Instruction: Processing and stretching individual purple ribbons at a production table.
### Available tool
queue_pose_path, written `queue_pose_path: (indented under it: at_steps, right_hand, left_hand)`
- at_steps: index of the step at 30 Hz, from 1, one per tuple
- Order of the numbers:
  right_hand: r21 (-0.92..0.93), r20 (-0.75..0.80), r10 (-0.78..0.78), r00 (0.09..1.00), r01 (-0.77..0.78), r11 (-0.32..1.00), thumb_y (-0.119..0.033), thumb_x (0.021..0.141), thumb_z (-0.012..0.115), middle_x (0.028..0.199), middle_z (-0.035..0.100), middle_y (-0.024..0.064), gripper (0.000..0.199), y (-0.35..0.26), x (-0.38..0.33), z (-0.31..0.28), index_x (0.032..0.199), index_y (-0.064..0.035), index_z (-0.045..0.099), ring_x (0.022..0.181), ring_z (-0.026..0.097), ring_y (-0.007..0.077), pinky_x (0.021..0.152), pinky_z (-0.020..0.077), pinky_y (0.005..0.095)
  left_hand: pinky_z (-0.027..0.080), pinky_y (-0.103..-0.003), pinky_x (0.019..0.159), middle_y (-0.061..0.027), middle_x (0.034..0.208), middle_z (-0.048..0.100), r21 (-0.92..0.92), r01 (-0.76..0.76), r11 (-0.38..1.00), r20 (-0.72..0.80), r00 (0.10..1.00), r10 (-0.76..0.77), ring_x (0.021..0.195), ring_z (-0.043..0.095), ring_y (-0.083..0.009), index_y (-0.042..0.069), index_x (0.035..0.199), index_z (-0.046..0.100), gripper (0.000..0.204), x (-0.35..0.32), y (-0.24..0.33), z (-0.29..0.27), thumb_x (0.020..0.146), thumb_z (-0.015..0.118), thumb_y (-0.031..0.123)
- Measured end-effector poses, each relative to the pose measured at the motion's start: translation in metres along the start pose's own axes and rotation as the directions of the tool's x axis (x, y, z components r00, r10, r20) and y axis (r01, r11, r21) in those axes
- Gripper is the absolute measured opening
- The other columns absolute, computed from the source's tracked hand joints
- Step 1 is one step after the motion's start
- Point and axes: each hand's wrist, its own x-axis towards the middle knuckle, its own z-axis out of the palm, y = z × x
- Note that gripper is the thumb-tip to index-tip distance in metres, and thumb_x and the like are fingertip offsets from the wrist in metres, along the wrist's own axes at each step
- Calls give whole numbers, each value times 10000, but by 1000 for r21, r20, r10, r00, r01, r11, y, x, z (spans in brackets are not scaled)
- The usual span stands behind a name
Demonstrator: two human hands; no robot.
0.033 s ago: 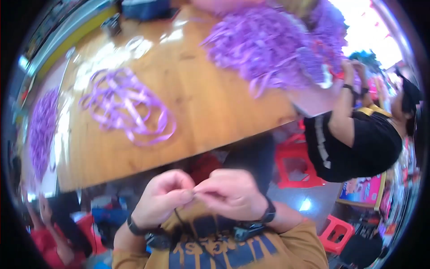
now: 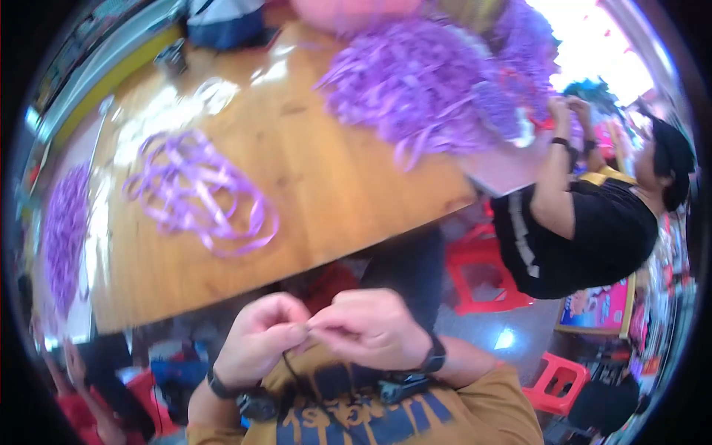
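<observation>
My left hand [image 2: 265, 337] and my right hand [image 2: 377, 330] meet in front of my chest, just off the near edge of the wooden table [image 2: 311, 215]. Thumb and fingers of both are pinched, the tips touching or nearly so. Whatever they hold, if anything, is too small and blurred to name. A dark cord [image 2: 295, 371] runs down over my shirt beneath the fingertips. Beyond my hands, a loose tangle of purple ribbon [image 2: 200, 189] lies on the left part of the table.
A large heap of purple ribbon [image 2: 408, 89] covers the table's far right; another purple pile [image 2: 65, 237] lies at far left. On the right sits a person in black [image 2: 593, 241], hands raised. Red stools [image 2: 482, 278] stand on the floor. Another person's arms [image 2: 85, 378] show lower left.
The view has shifted slightly, so the table's things sit a little lower and further left. Both hands stay pinched together, with little visible change.
</observation>
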Motion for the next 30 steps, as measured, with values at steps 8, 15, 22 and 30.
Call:
queue_pose_path:
  at_steps: [8,15,22,30]
  right_hand:
    - [9,-2,37,999,-37,999,-87,751,657,719,609,76,64,-9,-4,-3,798,-57,627,646,595,226,580,475,295]
    - [45,-25,52,998,-51,998,-62,771,639,688,566,81,73,-10,-9,-9,810,-20,594,592,558,200,538,440,279]
    - [43,-66,14,998,-11,999,-64,771,625,700,569,96,81,-11,-14,-5,811,-3,589,606,562,211,550,444,284]
    - [64,-67,19,998,-15,998,-69,765,624,691,560,105,95,-10,-19,-4,807,4,579,600,558,222,546,441,291]
  left_hand:
    - [422,-225,622,-50,741,553,23,-44,999,-54,997,45,648,521,-116,23,836,516,104,-3,-1,4,815,597,84]
    - [437,-255,671,-47,791,552,419,-156,894,-162,956,243,700,536,-132,9,886,524,96,-8,3,14,799,551,40]
    - [431,-329,746,-112,760,559,926,-376,28,280,735,617,715,527,-255,-4,843,587,162,-6,1,34,695,528,-32]
    - [417,-396,784,-59,683,577,906,-405,-122,388,680,623,674,552,-229,30,805,618,152,-1,5,38,681,542,-14]
